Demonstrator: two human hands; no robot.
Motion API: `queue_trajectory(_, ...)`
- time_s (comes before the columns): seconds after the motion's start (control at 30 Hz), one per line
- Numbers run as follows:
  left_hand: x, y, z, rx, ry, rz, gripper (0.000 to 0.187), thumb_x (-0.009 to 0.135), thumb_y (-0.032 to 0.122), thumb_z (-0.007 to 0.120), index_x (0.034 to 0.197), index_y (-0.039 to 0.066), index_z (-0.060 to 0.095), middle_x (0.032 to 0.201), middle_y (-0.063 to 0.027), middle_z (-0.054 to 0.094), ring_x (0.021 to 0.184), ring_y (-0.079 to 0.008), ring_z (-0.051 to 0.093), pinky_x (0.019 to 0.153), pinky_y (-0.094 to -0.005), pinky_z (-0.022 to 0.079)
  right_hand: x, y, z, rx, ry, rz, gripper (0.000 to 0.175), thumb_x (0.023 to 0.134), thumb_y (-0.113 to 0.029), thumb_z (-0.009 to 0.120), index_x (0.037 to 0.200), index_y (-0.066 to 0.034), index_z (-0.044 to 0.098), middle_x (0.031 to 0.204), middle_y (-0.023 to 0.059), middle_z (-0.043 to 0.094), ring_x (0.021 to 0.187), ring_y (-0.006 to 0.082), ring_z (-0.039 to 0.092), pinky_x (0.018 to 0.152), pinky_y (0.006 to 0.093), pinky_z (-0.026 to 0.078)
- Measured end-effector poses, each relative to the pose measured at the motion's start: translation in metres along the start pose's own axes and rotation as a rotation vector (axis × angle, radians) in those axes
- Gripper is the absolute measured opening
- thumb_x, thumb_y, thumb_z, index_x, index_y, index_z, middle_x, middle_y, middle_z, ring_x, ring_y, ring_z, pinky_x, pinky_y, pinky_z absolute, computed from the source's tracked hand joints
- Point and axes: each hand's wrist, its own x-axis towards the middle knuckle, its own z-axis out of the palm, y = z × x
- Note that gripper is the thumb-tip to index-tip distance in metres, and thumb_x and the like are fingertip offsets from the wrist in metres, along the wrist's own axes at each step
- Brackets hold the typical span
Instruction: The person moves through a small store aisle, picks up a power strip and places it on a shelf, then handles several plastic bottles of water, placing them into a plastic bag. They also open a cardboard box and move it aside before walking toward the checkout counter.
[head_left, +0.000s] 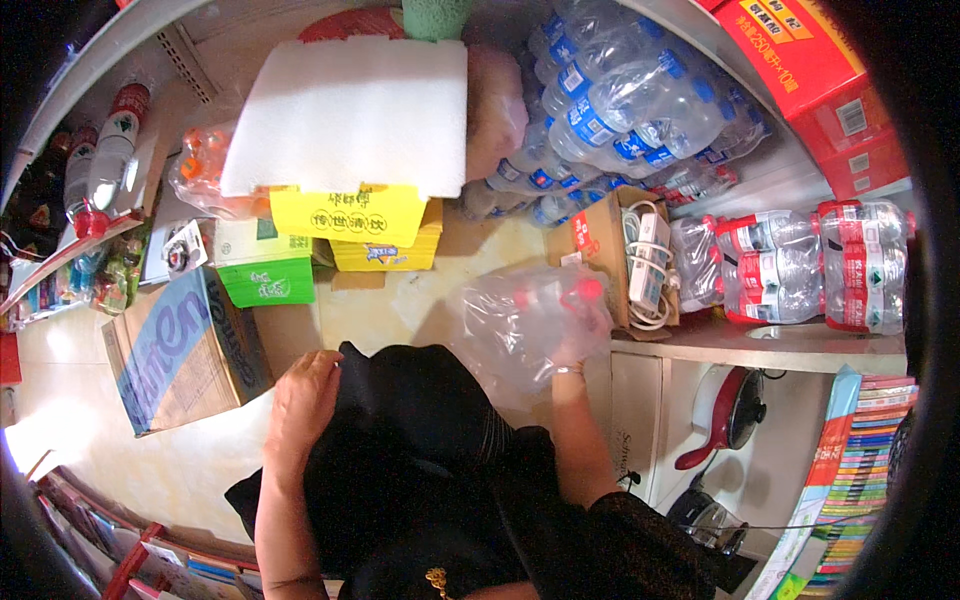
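My left hand (304, 394) rests at the edge of the black clothing over my knee, its fingers bent and nothing seen in them. To the right, my right hand (574, 349) is at a clear plastic bag (495, 330) and appears to grip it; the film and blur partly hide the fingers. Red bottle caps (581, 291) show through the film near that hand. Just beyond the bag, on the right, stands an open cardboard box (589, 236) with a white power strip (646, 259) and its coiled cord.
Shrink-wrapped water bottles (607, 112) are stacked at the back right. Red-labelled bottle packs (772, 262) sit on the right shelf (750, 349). A white foam sheet (352, 112) covers yellow cartons (386, 247). At left stand a green box (268, 282) and a cardboard carton (172, 352).
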Motion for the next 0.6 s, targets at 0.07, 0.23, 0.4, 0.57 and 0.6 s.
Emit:
queue_trajectory(0.07,0.002,0.001,0.002,-0.019,-0.013,-0.015,0.012,0.089,0.006,0.060,0.100,0.003,0.064,0.096,-0.0175,0.066,0.089,-0.0379,0.064,0.078,-0.0439,0.052,0.012,0.013,-0.019,0.246,0.001,0.160,0.034,0.087,-0.005,0.066,0.119,-0.0028,0.057,0.118,0.0083,0.061,0.103,0.0182,0.058,0.088,0.0314,0.050)
queue_trajectory(0.23,-0.002,-0.003,-0.002,0.019,-0.039,-0.061,0.013,0.089,0.006,0.060,0.101,0.003,0.064,0.096,-0.0174,0.066,0.089,-0.0381,0.064,0.078,-0.0439,0.052,0.010,-0.029,0.013,0.106,-0.029,0.238,0.051,0.084,-0.006,0.073,0.132,-0.0063,0.056,0.114,0.0035,0.063,0.095,0.0120,0.059,0.080,0.0272,0.050)
queue_trajectory(0.4,0.001,0.000,0.005,0.004,-0.063,-0.045,0.013,0.090,0.007,0.060,0.101,0.002,0.064,0.098,-0.0176,0.066,0.090,-0.0381,0.064,0.079,-0.0435,0.052,0.016,-0.046,0.011,0.025,-0.288,0.212,0.053,0.082,-0.011,0.074,0.131,-0.0066,0.056,0.117,0.0045,0.061,0.103,0.0167,0.057,0.089,0.0310,0.049)
queue_trajectory(0.57,0.002,-0.002,0.007,0.032,-0.075,-0.053,0.013,0.090,0.008,0.059,0.101,0.002,0.064,0.099,-0.0177,0.067,0.091,-0.0377,0.065,0.080,-0.0429,0.052,0.014,-0.067,0.023,-0.303,-0.391,-0.316,0.053,0.075,-0.011,0.079,0.123,-0.0081,0.058,0.113,0.0062,0.058,0.099,0.0176,0.052,0.091,0.0350,0.045)
queue_trajectory(0.6,0.001,-0.003,0.006,0.039,-0.073,-0.052,0.013,0.090,0.008,0.059,0.101,0.002,0.065,0.099,-0.0177,0.067,0.091,-0.0377,0.065,0.080,-0.0429,0.052,0.005,-0.079,0.035,-0.264,-0.359,-0.190,0.051,0.074,-0.011,0.080,0.120,-0.0076,0.058,0.111,0.0064,0.057,0.099,0.0186,0.052,0.092,0.0354,0.044)
